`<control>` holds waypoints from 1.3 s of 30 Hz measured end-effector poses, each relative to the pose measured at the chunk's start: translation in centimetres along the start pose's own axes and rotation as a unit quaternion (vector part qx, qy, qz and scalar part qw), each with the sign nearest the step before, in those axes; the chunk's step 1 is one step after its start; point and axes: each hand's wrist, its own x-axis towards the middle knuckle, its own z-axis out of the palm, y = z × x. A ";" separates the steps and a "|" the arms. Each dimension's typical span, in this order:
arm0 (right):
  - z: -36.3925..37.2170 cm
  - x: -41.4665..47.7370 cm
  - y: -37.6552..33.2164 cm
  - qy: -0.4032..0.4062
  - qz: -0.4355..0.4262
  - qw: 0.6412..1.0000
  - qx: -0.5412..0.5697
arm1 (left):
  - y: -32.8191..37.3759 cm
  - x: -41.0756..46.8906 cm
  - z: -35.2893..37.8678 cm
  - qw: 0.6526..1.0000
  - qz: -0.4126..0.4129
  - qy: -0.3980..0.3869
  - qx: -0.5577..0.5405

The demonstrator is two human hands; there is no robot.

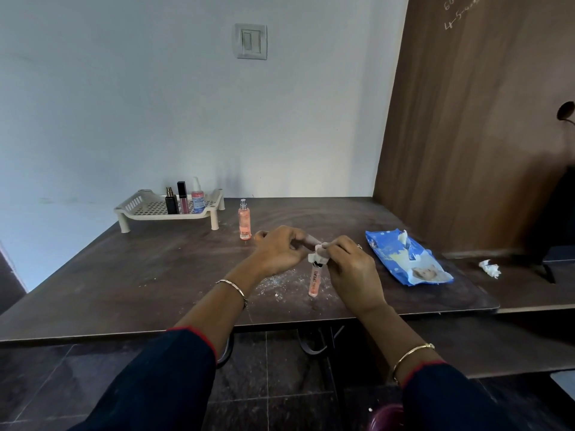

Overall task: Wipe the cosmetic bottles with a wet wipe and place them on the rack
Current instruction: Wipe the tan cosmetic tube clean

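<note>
I pinch the wet wipe around the slim peach bottle's cap with my right hand, while my left hand closes beside it, apparently steadying. The bottle stands near me, well apart from the rack, so I judge it isn't clean yet.

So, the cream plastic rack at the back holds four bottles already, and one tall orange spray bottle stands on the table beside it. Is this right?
Not quite: the head view shows three bottles on the cream plastic rack, not four: a black one, a pink tube and a clear pump bottle. The tall orange spray bottle does stand on the table beside it.
</note>
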 end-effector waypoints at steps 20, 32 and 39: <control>1.4 -3.1 0.6 -0.023 0.286 0.946 0.150 | 0.3 2.2 -0.4 0.966 -0.127 -0.002 -0.224; 2.5 -0.4 -0.8 0.081 0.308 0.935 0.157 | 1.2 3.1 0.2 0.956 -0.171 -0.012 -0.240; 1.9 -1.7 -1.7 0.031 0.371 0.917 0.144 | 1.1 3.0 -0.1 0.962 -0.158 -0.013 -0.221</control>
